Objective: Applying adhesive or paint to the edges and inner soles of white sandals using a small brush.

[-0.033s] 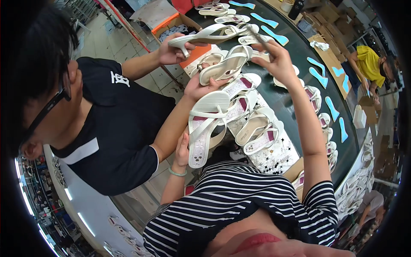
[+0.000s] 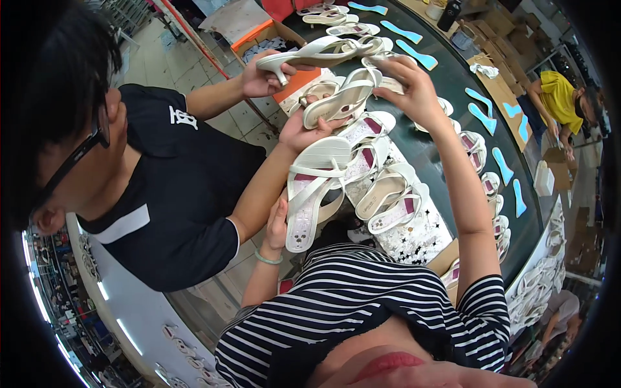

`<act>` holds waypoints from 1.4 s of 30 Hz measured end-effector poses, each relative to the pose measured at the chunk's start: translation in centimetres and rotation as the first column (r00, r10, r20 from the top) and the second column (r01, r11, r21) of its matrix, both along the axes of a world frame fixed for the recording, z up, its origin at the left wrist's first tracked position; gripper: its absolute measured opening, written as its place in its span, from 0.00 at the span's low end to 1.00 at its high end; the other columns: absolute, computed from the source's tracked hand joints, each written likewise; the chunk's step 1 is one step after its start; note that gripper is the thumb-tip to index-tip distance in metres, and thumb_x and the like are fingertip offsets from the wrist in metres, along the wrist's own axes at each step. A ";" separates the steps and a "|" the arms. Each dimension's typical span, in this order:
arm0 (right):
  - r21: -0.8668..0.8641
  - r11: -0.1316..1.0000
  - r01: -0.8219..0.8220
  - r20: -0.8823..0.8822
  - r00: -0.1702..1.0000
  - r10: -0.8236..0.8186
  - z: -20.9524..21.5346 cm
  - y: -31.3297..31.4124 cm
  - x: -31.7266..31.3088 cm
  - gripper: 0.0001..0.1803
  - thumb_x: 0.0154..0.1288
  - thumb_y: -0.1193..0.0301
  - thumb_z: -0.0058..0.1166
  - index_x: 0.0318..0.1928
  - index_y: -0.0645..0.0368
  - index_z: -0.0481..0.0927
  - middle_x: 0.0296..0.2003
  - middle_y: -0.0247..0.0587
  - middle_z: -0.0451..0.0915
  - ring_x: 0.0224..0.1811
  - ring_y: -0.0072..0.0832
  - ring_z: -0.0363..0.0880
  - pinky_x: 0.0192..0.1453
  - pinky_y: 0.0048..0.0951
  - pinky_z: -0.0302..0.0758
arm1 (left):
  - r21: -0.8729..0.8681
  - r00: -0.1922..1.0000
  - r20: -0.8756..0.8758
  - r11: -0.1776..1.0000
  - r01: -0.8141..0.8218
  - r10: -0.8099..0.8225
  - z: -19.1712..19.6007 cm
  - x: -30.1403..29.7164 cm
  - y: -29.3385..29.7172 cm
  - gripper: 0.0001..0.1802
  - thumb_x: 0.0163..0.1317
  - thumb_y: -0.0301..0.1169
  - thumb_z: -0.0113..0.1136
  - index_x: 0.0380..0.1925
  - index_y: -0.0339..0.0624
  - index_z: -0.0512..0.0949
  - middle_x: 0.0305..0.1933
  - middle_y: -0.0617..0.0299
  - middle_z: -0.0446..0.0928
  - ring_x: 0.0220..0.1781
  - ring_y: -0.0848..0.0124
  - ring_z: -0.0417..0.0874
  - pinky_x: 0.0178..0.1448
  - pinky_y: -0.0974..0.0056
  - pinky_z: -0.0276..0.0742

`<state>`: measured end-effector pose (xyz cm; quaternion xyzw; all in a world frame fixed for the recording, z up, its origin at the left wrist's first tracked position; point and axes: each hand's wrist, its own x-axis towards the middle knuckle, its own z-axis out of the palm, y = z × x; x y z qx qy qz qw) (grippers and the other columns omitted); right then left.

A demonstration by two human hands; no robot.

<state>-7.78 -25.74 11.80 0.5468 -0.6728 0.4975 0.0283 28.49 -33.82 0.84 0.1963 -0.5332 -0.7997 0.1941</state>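
Observation:
My left hand (image 2: 277, 226), with a pale green bangle at its wrist, holds a white strappy sandal (image 2: 304, 210) by its edge, the patterned insole facing up. My right hand (image 2: 417, 94) reaches out over the table, curved, with thumb and fingers apart. Its fingertips are beside the toe straps of two sandals in a co-worker's hands; whether they touch is unclear. The co-worker's far hand (image 2: 262, 76) holds a white heeled sandal (image 2: 317, 50) sideways. The co-worker's nearer hand (image 2: 301, 132) supports another white sandal (image 2: 339, 103), its beige footbed showing.
White sandals (image 2: 388, 197) lie on a star-patterned box lid (image 2: 424, 239) before me. More sandals and blue sole-shaped pieces (image 2: 417, 55) line the dark green table (image 2: 453, 74). An orange-edged box (image 2: 265, 39) stands beyond the co-worker (image 2: 174, 187). Another person (image 2: 559, 97) works at far right.
My right hand's fingers have curled and shifted slightly, where one finger pointed toward the upper sandal's toe. The sandals in the co-worker's hands have barely moved.

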 end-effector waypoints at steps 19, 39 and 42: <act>0.411 0.894 0.177 -0.691 0.701 0.179 2.3 -7.9 1.8 0.13 0.41 0.73 0.65 0.33 0.54 0.84 0.56 0.32 0.72 0.39 0.35 0.81 0.35 0.36 0.77 | 0.025 0.996 -0.081 0.999 0.023 -0.021 2.0 0.2 2.7 0.36 0.73 0.53 0.34 0.65 0.30 0.59 0.60 0.52 0.71 0.59 0.67 0.73 0.62 0.66 0.67; 0.465 0.845 0.264 -0.849 0.405 0.341 4.9 0.5 -0.8 0.03 0.48 0.74 0.55 0.24 0.56 0.82 0.34 0.33 0.76 0.43 0.28 0.78 0.39 0.27 0.80 | 0.031 0.993 -0.093 0.997 0.075 -0.072 1.4 -1.3 2.3 0.35 0.73 0.53 0.34 0.64 0.30 0.61 0.59 0.53 0.72 0.57 0.69 0.74 0.60 0.66 0.68; 0.477 0.813 0.335 -0.853 0.399 0.336 4.7 5.6 -2.9 0.03 0.48 0.74 0.55 0.23 0.55 0.81 0.34 0.32 0.75 0.42 0.27 0.79 0.39 0.26 0.79 | -0.001 0.985 -0.065 0.987 0.161 -0.161 0.4 -1.3 1.9 0.36 0.73 0.53 0.34 0.64 0.30 0.61 0.59 0.53 0.71 0.58 0.68 0.74 0.61 0.66 0.68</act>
